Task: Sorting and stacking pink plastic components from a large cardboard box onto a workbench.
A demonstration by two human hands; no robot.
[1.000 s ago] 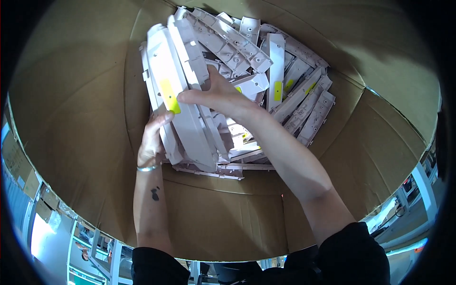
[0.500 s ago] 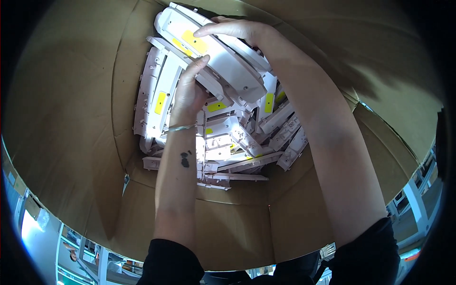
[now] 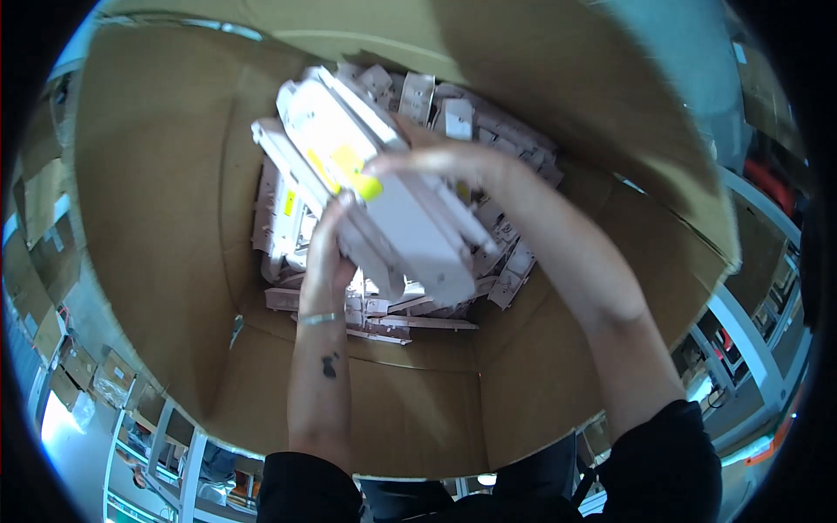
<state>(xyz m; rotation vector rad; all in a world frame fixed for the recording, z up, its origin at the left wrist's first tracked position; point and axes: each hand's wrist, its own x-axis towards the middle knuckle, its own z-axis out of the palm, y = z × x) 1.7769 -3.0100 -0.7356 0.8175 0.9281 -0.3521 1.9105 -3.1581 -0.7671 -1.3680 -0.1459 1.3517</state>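
Between my two hands is a stack of several long white plastic panels [image 3: 414,222], tilted and blurred by motion, with yellow stickers [image 3: 347,164] on the upper ones. My left hand [image 3: 326,246] grips the stack's left edge, thumb on top. From the right, my right hand [image 3: 449,159] reaches over it, thumb lying across the top panel and the other fingers hidden on the far side. Under the held stack, more loose white plastic parts [image 3: 514,272] lie heaped at the bottom of a deep cardboard box [image 3: 157,227].
Tall brown box walls surround both arms, and the near rim [image 3: 410,478] runs close to my body. Outside stand a light metal frame [image 3: 750,344] on the right and stacked cartons [image 3: 39,196] on the left.
The stack of panels, gripped by both hands, has come up off the heap and nearer to me. More of the heap's far side and of the room outside the box now shows.
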